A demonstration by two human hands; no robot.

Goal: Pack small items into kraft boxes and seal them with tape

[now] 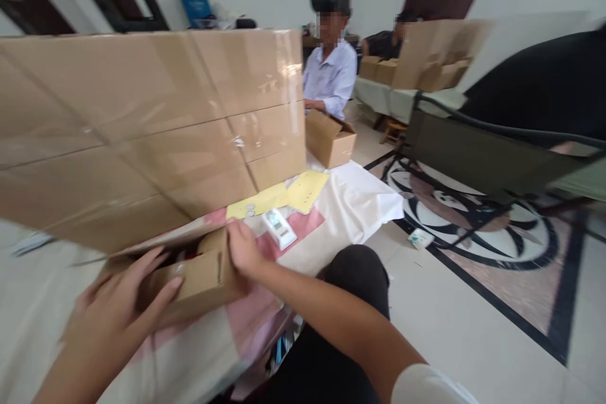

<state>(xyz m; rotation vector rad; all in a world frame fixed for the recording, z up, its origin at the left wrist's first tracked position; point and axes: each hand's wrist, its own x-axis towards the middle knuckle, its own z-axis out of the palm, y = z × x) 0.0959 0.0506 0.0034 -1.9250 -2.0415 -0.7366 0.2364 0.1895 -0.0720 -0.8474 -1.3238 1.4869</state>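
A small brown cardboard box (pixel 203 281) lies on the cloth-covered table (pixel 360 202) in front of me. My left hand (pixel 118 312) rests against the box's near side, fingers spread. My right hand (pixel 243 246) presses on its right end, fingers curled over the edge. A large flat sheet of cardboard (pixel 142 120) with clear tape stands tilted just behind the box and hides what is beyond it. Beside my right hand lie a small white packet (pixel 279 227) and yellow papers (pixel 284 196).
A person in a cap and light shirt sits across the table by an open cardboard box (pixel 331 139). Another person sits farther back among more boxes (pixel 426 63). A dark folding chair (pixel 487 151) stands on the patterned floor at right. A small white box (pixel 420 238) lies on the floor.
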